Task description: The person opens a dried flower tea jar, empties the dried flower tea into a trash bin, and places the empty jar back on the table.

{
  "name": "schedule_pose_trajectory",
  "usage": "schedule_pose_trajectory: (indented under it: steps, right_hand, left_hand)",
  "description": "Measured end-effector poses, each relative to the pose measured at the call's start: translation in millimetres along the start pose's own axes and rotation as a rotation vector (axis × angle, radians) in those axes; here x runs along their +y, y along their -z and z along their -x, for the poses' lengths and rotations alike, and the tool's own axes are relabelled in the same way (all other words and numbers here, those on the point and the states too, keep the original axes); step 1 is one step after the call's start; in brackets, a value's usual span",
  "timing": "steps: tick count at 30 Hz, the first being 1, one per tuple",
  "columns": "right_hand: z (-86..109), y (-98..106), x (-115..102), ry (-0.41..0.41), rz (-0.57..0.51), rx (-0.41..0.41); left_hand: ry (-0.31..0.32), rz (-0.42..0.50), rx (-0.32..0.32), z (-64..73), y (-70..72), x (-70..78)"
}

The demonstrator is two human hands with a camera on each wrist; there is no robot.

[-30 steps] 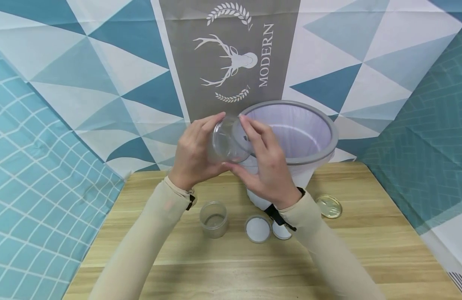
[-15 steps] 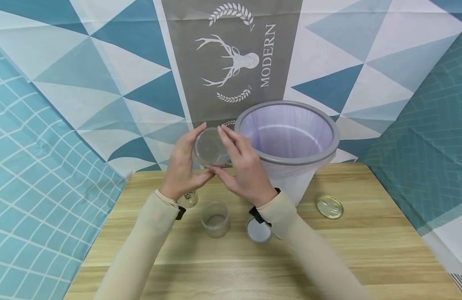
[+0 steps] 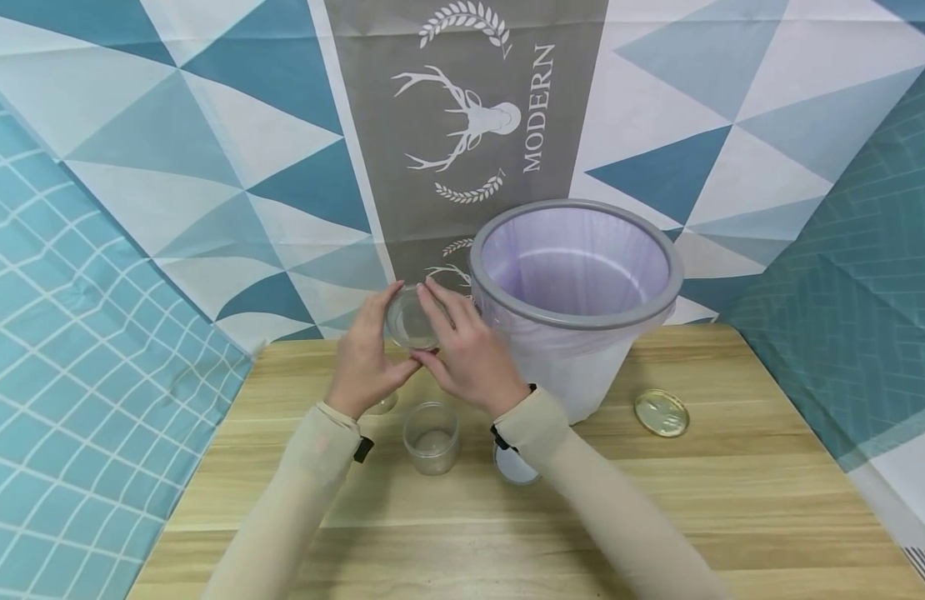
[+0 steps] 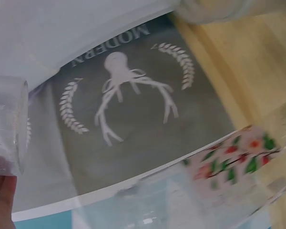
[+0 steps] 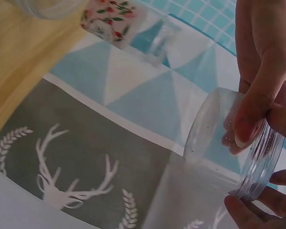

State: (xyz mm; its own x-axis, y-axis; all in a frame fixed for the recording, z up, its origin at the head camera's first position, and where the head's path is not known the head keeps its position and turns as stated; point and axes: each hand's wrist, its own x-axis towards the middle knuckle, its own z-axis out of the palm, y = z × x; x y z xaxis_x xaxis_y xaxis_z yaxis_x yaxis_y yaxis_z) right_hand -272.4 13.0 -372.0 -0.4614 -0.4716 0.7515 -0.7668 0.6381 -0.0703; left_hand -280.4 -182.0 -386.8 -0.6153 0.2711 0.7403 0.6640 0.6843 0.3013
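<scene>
Both hands hold a clear, see-through jar (image 3: 412, 323) between them, just left of the bin. My left hand (image 3: 363, 354) grips its left side, thumb below and fingers above. From the right, my right hand (image 3: 472, 350) pinches it, fingertips on the upper edge and thumb underneath. The right wrist view shows the jar (image 5: 214, 136) tilted on its side, with fingers at its threaded mouth and small specks on its wall. Below the hands, a second clear jar (image 3: 431, 440) stands upright on the table.
A white bin (image 3: 575, 321) with a grey rim and purple liner stands at the back right. A gold lid (image 3: 661, 413) lies right of it. A round white lid (image 3: 515, 467) is partly under the right wrist. A clear bottle with a floral label (image 5: 109, 21) stands behind the left hand.
Both hands have moved the jar left and down, from beside the bin's rim to lower over the back of the table. The things on the table have stayed put.
</scene>
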Motion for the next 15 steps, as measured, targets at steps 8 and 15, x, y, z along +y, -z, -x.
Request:
schedule_pose_trajectory:
  steps: [8,15]
  right_hand:
    - [12.2,-21,4,-0.029,0.01,-0.085]
    - [21.5,-40,11,-0.093,-0.058,-0.203]
  left_hand:
    - [0.083,0.047,-0.088,17.5,-16.3,-9.6]
    - [0.197,0.025,-0.219,30.5,-32.0,-21.4]
